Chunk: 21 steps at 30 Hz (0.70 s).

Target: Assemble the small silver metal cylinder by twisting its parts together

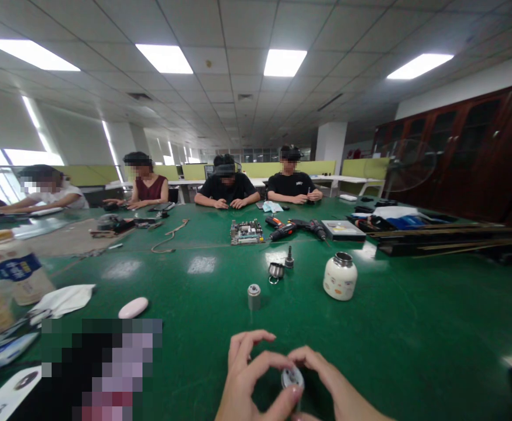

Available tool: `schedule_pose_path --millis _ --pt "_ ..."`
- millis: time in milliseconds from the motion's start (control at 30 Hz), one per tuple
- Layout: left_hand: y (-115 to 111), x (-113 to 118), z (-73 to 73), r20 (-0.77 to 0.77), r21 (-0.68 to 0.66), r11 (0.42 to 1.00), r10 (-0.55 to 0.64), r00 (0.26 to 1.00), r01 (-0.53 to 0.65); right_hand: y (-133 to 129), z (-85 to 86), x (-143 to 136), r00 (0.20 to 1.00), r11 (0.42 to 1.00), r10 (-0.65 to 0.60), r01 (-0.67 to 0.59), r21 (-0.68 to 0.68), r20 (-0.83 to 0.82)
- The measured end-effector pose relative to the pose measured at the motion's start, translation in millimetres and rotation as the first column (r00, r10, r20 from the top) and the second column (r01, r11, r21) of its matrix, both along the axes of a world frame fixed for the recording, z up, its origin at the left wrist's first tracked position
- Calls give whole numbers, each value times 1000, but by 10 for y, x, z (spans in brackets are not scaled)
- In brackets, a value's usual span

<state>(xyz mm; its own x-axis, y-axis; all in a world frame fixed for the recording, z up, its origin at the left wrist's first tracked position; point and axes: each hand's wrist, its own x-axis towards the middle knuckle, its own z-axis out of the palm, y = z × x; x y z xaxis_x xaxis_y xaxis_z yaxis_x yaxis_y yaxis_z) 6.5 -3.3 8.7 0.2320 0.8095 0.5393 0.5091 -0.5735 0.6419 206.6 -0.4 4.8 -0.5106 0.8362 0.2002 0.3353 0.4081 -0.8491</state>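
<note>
Metal cylinder (254, 298) and cream jar (340, 278) stand beyond the held silvery part (292, 378).

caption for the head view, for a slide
Two hands, left and right, hold a small round metal part over a green table.

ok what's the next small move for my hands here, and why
Probably steady the round metal part with the right hand and turn it slightly with the left hand: fingers of both hands are at its edge, and fingertips partly cover its upward-facing end.
</note>
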Motion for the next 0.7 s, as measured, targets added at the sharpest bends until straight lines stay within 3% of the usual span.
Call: schedule_pose_path --millis 200,333,400,533,633,700 --pt "-6 84 69 14 -62 997 38 999 -38 5 30 -80 997 998 -68 68 0 45" --pt "67 14 113 -15 -60 997 40 999 -41 13 10 -64 995 997 -77 79 -21 58" --pt "159 -64 114 -12 -16 995 98 995 -98 18 1 -48 996 997 -65 67 -33 53" --pt "401 -241 5 -144 -26 954 292 946 -298 27 6 -27 999 998 -26 28 -58 35" --pt "512 -318 -90 -283 -128 924 315 906 -361 30 12 -22 999 998 -24 25 -56 33" --pt "513 -321 -96 -282 -129 927 308 909 -353 28 15 -22 999 998 -27 29 -55 33"
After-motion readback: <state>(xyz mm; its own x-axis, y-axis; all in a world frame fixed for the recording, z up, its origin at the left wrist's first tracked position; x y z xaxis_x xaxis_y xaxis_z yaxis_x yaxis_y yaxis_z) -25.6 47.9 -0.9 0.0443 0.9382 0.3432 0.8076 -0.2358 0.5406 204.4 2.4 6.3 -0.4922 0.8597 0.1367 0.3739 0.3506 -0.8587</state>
